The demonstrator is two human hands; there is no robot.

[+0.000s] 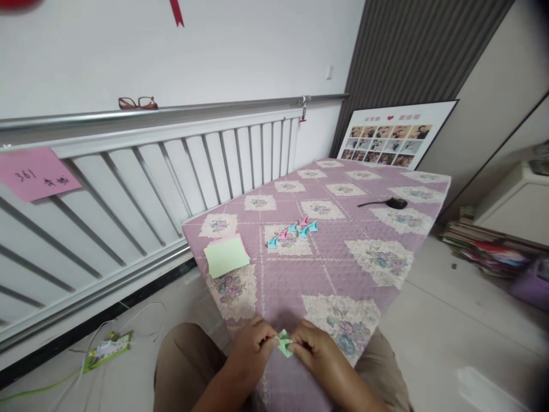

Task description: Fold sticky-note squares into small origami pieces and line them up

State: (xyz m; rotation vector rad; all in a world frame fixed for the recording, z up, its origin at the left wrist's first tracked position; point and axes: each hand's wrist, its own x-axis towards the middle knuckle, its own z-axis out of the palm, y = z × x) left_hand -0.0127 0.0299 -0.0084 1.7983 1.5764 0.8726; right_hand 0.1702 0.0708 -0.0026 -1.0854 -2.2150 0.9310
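Note:
Near the front edge of the table, a small folded piece of green paper (284, 343) is held between my two hands. My left hand (253, 347) pinches its left side between thumb and fingers. On the other side, my right hand (315, 346) grips the right corner in the same way. Beyond them lies a group of several small folded paper pieces (293, 231), some blue and some pink. A stack of square paper sheets (227, 257), pale green on top with pink beneath, rests at the table's left edge.
The table has a purple flowered cloth (283, 286). A black object with a thin handle (395, 203) lies at its far right. A white radiator (240, 154) with a pink note (38, 173) runs along the left; glasses (138, 103) sit on the pipe. A power strip (109, 350) is on the floor.

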